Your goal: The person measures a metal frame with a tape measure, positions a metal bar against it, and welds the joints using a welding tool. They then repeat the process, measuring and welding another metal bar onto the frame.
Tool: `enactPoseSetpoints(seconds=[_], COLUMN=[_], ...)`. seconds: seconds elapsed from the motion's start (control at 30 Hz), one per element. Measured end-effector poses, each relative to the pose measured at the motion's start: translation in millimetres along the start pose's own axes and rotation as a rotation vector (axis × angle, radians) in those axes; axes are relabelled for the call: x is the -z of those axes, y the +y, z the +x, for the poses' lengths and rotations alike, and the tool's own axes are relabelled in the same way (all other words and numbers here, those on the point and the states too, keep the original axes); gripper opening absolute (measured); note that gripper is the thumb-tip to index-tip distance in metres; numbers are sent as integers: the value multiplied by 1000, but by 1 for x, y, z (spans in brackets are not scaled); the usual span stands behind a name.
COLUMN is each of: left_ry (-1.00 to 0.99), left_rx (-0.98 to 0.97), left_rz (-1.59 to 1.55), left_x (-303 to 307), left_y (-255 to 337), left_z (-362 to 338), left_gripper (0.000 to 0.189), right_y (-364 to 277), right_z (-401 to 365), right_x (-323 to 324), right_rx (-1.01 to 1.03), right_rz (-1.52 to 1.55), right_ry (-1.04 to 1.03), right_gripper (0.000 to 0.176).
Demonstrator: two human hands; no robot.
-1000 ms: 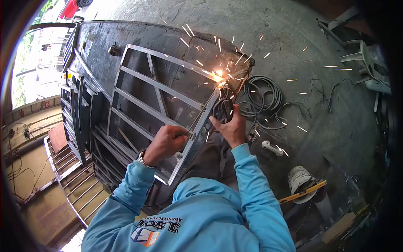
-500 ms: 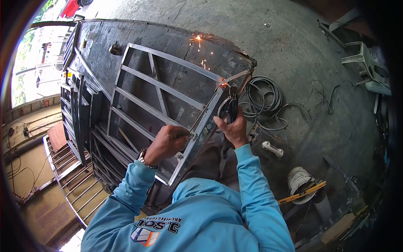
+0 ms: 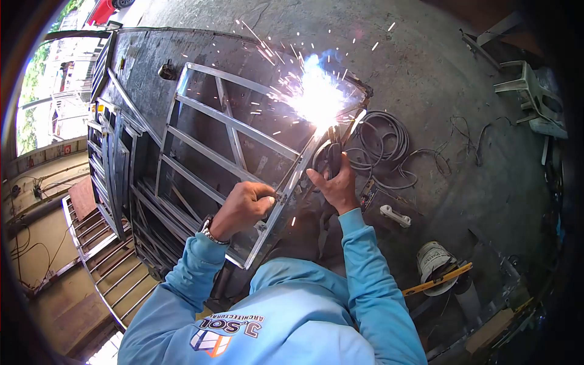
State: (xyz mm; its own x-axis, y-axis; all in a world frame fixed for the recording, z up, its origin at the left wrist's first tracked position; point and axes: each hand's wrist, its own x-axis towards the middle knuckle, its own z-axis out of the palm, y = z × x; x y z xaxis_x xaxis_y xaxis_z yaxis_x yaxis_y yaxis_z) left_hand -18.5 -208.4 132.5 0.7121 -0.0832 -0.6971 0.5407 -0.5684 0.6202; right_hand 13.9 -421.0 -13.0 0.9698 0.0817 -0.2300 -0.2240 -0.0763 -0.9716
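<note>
My right hand (image 3: 336, 187) is closed round a black welding electrode holder (image 3: 331, 159). Beyond the holder's jaws, a blinding arc (image 3: 319, 100) hides the upper right corner of the metal frame (image 3: 234, 125) and throws sparks. The frame is of light square tubing with several crossbars, and lies over the dark worktable (image 3: 143, 45). My left hand (image 3: 246, 207) is closed beside the frame's near rail (image 3: 277, 219), fingers curled. What it grips, if anything, I cannot make out; a thin dark rod runs along the rail close to it.
Coiled cable (image 3: 389, 137) lies on the floor at right, near a white plastic chair (image 3: 532, 91). A white bucket (image 3: 433, 258) with a yellow level (image 3: 438, 280) across it stands lower right. Stacked metal frames (image 3: 109, 164) and a railing (image 3: 125, 277) are at left.
The small orange glow at the frame's corner has flared into a bright white-blue arc with many sparks. My right hand has shifted slightly left; my left hand stays nearly in place.
</note>
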Motion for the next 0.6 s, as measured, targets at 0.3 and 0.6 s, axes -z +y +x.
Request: enactPoseSetpoints(seconds=[0.3, 0.6], left_ry=[-255, -295], left_rx=[85, 77], left_rz=[-483, -507], left_x=[-11, -40], left_y=[-56, -124], left_z=[-11, -71], left_gripper=[34, 25], right_y=[28, 43], right_z=[-51, -138], right_x=[21, 103], right_rx=[-89, -167], right_rz=[244, 140], right_ry=[104, 82], right_gripper=[50, 59])
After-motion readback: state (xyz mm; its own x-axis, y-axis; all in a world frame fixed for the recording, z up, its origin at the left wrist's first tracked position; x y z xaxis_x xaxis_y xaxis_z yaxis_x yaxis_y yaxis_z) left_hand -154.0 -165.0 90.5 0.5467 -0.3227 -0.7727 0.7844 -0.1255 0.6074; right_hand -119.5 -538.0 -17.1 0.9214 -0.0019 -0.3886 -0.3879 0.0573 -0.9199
